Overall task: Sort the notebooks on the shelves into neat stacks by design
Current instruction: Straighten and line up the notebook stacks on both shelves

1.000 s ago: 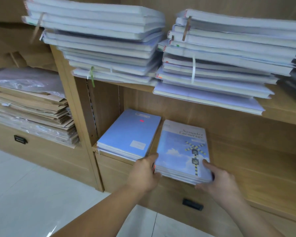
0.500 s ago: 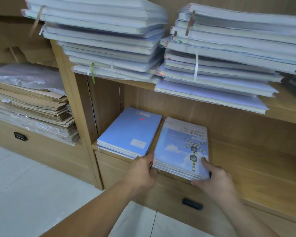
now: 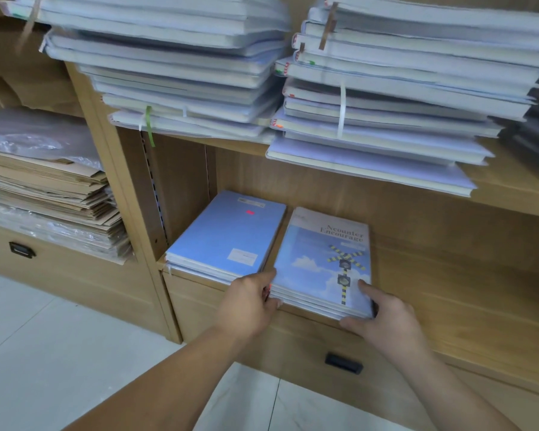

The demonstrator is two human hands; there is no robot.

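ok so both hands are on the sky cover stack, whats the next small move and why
Probably squeeze inward and nudge the sky cover stack back a little so its edges sit flush. The left hand and right hand grip its front corners, its lower notebooks look stepped along the front, and it lies close beside the plain blue stack on the lower shelf.

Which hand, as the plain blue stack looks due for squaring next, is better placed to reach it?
Probably left. The left hand grips the sky stack at its front left corner, right beside the blue stack; the right hand holds the far right corner.
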